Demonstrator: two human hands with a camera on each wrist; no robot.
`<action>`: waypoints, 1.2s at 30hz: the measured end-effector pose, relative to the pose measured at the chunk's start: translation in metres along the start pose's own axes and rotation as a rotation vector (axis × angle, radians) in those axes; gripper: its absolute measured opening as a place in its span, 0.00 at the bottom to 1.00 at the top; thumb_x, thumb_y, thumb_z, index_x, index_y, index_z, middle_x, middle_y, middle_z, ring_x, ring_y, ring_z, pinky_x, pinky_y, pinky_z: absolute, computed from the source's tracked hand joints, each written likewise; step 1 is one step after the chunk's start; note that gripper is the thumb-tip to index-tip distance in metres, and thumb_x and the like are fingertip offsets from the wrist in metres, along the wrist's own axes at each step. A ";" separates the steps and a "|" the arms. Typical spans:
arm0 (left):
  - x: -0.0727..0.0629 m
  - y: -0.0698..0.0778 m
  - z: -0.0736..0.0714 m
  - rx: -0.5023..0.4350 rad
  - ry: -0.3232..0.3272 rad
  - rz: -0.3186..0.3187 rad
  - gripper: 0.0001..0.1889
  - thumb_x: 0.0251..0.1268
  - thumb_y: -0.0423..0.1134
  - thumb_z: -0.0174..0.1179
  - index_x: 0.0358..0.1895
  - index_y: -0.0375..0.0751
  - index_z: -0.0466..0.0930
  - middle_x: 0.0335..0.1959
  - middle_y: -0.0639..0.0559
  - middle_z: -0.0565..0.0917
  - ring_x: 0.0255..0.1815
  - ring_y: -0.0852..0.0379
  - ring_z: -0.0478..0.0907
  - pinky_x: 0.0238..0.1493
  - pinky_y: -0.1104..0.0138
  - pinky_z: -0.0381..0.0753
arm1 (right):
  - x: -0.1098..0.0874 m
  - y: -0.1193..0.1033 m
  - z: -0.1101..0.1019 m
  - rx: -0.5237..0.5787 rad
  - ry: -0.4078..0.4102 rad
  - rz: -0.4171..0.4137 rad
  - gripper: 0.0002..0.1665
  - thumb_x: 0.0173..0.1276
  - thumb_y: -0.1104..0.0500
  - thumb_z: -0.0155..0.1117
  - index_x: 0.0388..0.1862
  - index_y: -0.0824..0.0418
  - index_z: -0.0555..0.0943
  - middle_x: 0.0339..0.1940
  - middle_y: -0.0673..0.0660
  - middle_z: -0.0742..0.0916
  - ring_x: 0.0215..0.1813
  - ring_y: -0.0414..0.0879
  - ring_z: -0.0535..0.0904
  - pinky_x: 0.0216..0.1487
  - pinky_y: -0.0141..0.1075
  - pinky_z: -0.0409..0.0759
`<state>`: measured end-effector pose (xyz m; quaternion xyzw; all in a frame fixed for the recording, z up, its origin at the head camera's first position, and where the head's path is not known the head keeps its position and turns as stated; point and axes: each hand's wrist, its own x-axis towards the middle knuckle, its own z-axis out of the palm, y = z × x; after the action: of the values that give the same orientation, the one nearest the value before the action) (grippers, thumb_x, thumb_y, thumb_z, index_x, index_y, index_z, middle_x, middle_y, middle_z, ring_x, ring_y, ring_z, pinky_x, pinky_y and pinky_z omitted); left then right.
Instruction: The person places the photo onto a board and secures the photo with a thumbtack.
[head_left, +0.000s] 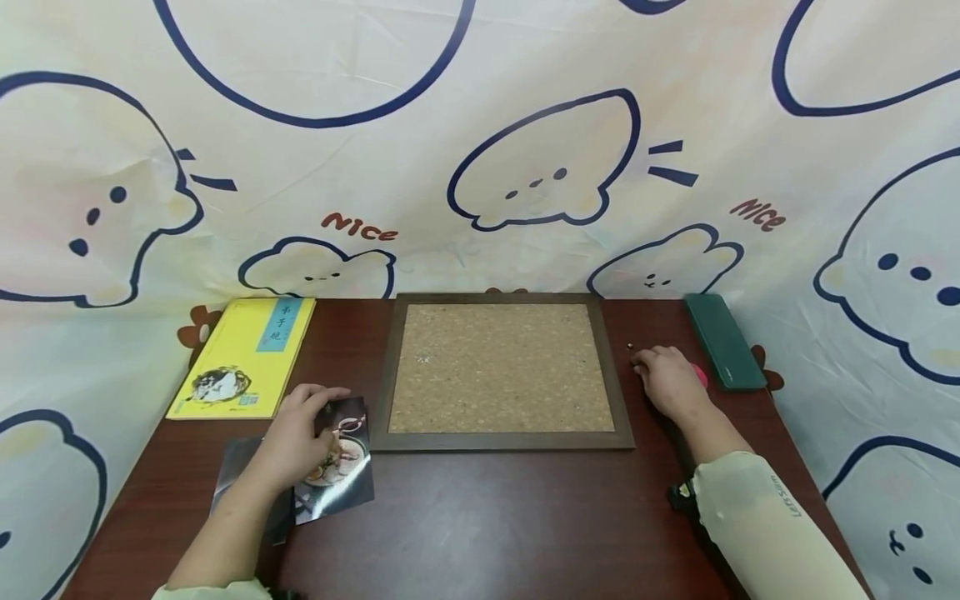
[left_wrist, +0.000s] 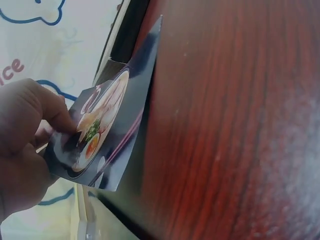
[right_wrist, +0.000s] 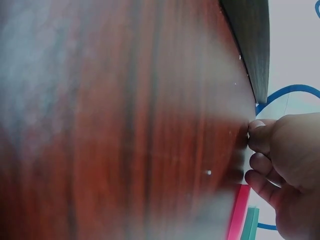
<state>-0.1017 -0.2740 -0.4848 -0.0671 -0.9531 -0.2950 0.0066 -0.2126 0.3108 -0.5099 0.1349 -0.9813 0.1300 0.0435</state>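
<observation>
My left hand [head_left: 296, 437] pinches a glossy photo of a bowl of food [left_wrist: 107, 117] by its edge, thumb and fingers on either side. In the left wrist view the photo bends and stands tilted over the table. Beneath that forearm lies a second dark photo [head_left: 234, 462], partly covered. My right hand [head_left: 671, 383] is low at the tabletop, right of the framed corkboard [head_left: 502, 367], with thumb and index fingertips [right_wrist: 256, 127] together; I cannot tell whether they hold anything. A tiny dark object [head_left: 630, 346] lies just beyond those fingertips. A pink thing [head_left: 701, 375] shows beside the hand, mostly hidden.
A yellow book [head_left: 258, 358] lies at the back left of the dark wooden table [head_left: 480, 525]. At the back right is a green box [head_left: 723, 342]. A cartoon-printed cloth [head_left: 420, 167] hangs right behind the table and along both sides.
</observation>
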 end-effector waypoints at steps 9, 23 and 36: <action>-0.001 -0.001 -0.017 -0.126 -0.042 -0.059 0.29 0.66 0.23 0.58 0.71 0.45 0.75 0.65 0.38 0.70 0.62 0.36 0.72 0.56 0.43 0.76 | -0.002 0.003 0.001 0.036 -0.020 -0.013 0.08 0.77 0.62 0.63 0.48 0.66 0.84 0.48 0.65 0.86 0.56 0.63 0.80 0.61 0.59 0.76; -0.004 -0.003 -0.031 -0.306 -0.100 -0.130 0.30 0.71 0.24 0.58 0.74 0.47 0.69 0.69 0.40 0.72 0.74 0.34 0.67 0.64 0.41 0.75 | -0.005 0.000 -0.002 0.135 -0.028 0.009 0.04 0.80 0.60 0.59 0.43 0.60 0.79 0.38 0.58 0.86 0.41 0.55 0.82 0.46 0.54 0.80; 0.016 0.011 -0.025 -0.295 -0.056 -0.178 0.25 0.71 0.36 0.67 0.69 0.44 0.74 0.62 0.41 0.81 0.66 0.35 0.76 0.61 0.43 0.79 | -0.002 -0.025 -0.009 0.261 0.008 0.013 0.05 0.81 0.58 0.58 0.48 0.57 0.80 0.41 0.57 0.87 0.40 0.51 0.81 0.45 0.51 0.81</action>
<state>-0.1168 -0.2769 -0.4572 0.0091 -0.9015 -0.4291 -0.0561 -0.2038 0.2903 -0.4958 0.1323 -0.9567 0.2575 0.0288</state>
